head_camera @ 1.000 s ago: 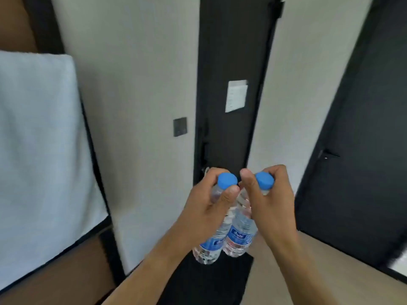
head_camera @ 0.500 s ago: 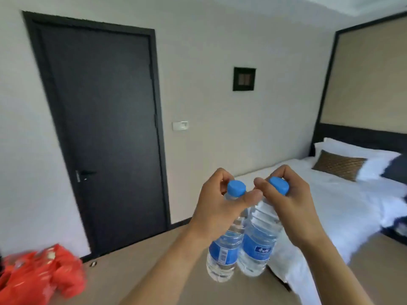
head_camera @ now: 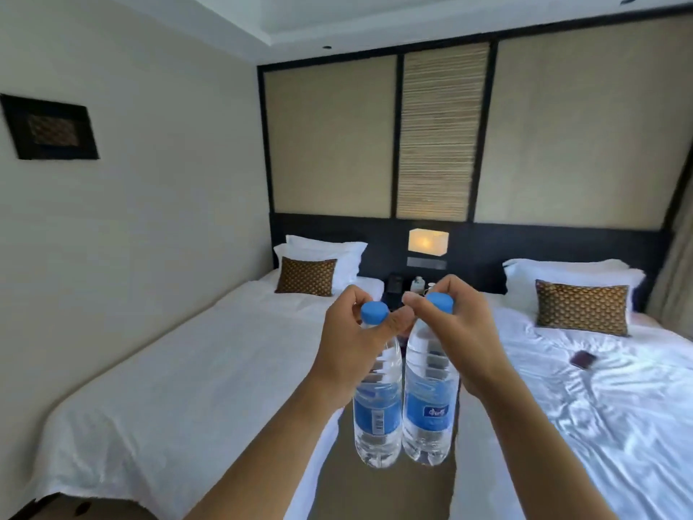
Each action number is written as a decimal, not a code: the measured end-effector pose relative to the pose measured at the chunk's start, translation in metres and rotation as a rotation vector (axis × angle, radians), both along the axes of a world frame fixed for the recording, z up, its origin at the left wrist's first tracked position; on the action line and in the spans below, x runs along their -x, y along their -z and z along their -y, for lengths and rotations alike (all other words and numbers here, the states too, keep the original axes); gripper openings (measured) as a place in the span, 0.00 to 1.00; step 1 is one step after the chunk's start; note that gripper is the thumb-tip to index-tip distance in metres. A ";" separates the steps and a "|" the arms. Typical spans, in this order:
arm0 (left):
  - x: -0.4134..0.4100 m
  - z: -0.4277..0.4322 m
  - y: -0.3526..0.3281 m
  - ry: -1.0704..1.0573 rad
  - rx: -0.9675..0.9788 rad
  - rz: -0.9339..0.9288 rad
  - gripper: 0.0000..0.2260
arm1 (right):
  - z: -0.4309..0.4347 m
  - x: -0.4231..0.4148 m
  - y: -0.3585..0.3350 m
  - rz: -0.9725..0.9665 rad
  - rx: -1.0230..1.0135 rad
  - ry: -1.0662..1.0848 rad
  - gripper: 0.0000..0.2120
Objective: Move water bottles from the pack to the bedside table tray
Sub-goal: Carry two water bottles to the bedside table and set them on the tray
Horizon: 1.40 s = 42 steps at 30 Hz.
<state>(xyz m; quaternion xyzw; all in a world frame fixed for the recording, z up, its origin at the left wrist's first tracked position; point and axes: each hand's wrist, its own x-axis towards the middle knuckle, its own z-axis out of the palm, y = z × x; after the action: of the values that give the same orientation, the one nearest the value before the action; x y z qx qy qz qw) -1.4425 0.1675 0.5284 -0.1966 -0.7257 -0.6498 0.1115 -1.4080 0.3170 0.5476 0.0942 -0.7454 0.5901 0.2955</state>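
Note:
Two clear water bottles with blue caps and blue labels hang side by side in front of me. My left hand (head_camera: 352, 343) grips the neck of the left bottle (head_camera: 377, 414). My right hand (head_camera: 461, 332) grips the neck of the right bottle (head_camera: 429, 407). The two bottles touch each other. Beyond them, between the two beds, stands the dark bedside table (head_camera: 393, 298), mostly hidden by my hands; a phone and some small white items show on it. I cannot make out a tray. The pack is out of view.
A white bed (head_camera: 180, 380) lies at the left and another white bed (head_camera: 607, 399) at the right, with a narrow aisle of beige floor (head_camera: 378, 493) between them. A lit wall lamp (head_camera: 428, 241) glows above the table. A small dark object (head_camera: 583, 359) lies on the right bed.
My view has swung from a dark door and wall round to the two beds and the bedside table. Both hands keep the same hold on the bottles throughout.

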 end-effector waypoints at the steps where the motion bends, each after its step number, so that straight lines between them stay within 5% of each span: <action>1: 0.028 -0.019 0.001 0.029 0.003 -0.001 0.14 | -0.018 0.023 0.003 -0.006 0.012 0.030 0.17; 17: 0.528 -0.241 -0.024 0.324 0.006 -0.094 0.20 | -0.220 0.476 -0.019 0.012 0.065 0.386 0.17; 42: 1.218 -0.544 -0.031 0.439 -0.043 -0.047 0.21 | -0.516 1.164 -0.012 0.010 0.138 0.340 0.12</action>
<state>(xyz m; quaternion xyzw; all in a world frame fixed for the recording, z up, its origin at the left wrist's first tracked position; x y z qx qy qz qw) -2.6601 0.7116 0.5599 -0.3626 -0.6485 -0.6692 -0.0118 -2.5718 0.8329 0.5592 -0.0569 -0.7098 0.5817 0.3930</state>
